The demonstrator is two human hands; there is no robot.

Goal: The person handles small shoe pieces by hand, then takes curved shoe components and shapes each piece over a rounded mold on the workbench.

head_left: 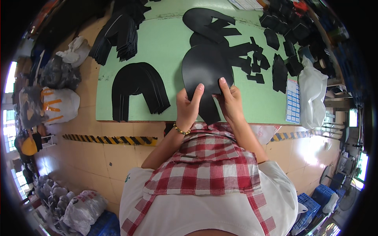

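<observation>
A smooth black horseshoe-shaped sheet piece [202, 65] is held over the near part of the green table [165, 37]. My left hand [187, 108] grips its left side, thumb on top and fingers underneath. On its right side, my right hand [233, 103] has the same kind of hold, the thumb pointing up. Just behind lie more loose black curved pieces [197, 19], partly overlapping. To the left sits a stack of black arch-shaped pieces [136, 74], their legs toward me. Small black offcut strips [256, 59] are scattered right of the held piece.
A taller stack of black pieces [122, 33] stands at the far left. Dark cut pieces [279, 72], a blue-and-white printed card [292, 103] and a white plastic bag [313, 94] line the right edge. Filled bags [63, 106] and blue crates [307, 212] are beyond the table.
</observation>
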